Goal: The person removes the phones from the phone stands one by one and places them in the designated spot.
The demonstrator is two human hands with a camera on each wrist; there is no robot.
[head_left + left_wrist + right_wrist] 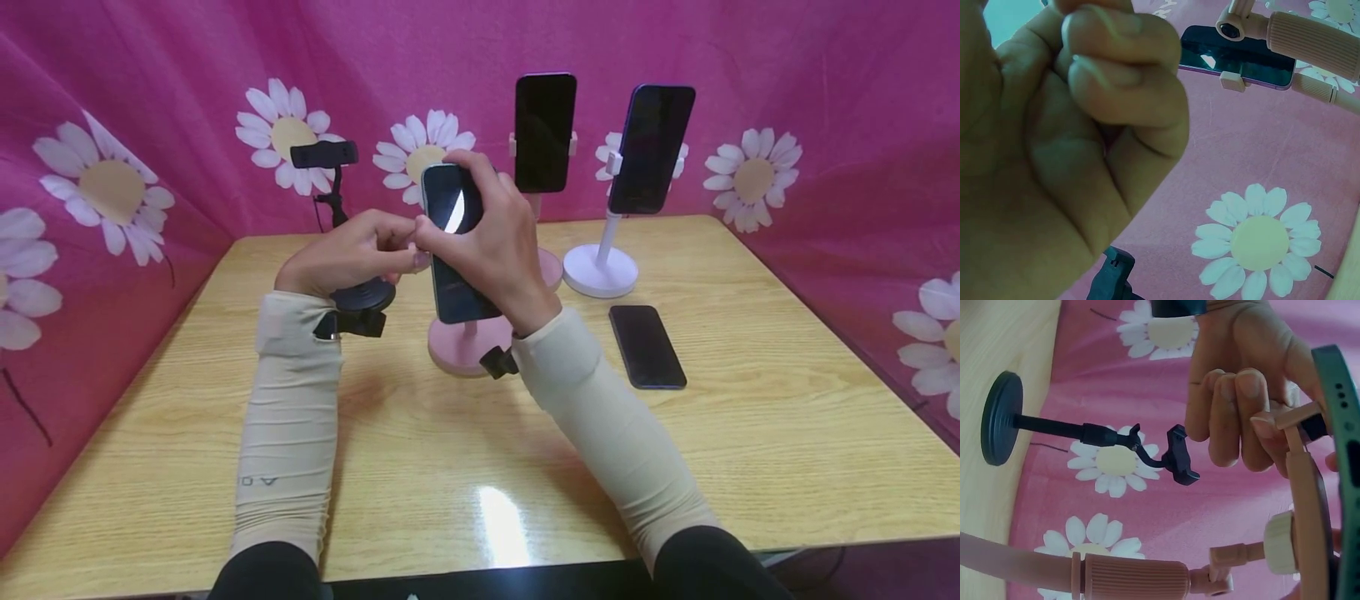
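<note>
My right hand (498, 233) holds a green-edged phone (454, 287) upright, its dark screen facing me, fingers over the top and right edges and thumb across the front. Behind it stands a pink phone stand (467, 357), its upper part mostly hidden by the phone in the head view. My left hand (352, 254) is at the phone's left edge. In the right wrist view, the left fingers are curled and pinch the stand's clamp arm (1300, 416), close behind the phone (1339, 394).
At the back, a second pink stand holds a phone (545, 133), and a white stand (600, 271) holds another phone (651, 150). A loose phone (648, 347) lies on the table (420, 467) at right. A black stand (324, 155) is behind my left hand.
</note>
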